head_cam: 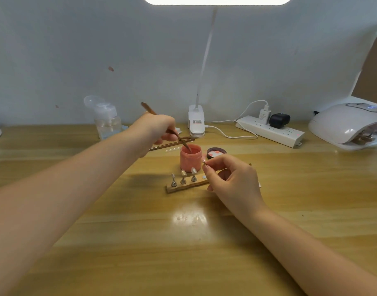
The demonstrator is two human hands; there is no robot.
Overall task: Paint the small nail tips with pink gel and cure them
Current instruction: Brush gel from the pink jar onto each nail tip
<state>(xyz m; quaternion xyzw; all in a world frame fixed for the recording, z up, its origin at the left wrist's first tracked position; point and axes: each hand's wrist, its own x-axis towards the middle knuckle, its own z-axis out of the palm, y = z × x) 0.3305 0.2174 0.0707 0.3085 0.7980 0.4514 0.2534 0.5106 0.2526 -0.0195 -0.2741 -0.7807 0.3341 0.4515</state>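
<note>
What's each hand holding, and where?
Left hand grips brush mid-handle, bristles in pink jar. Right hand pinches small nail stand near its top.

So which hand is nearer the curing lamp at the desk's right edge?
Right. The right hand pinches a small nail tip beside the pink jar, on the curing lamp's side; the left hand is beyond the jar, farther away.

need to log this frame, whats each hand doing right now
Left hand: grips a brush, its tip in the pink gel jar.
Right hand: pinches a small nail tip stand.
</note>
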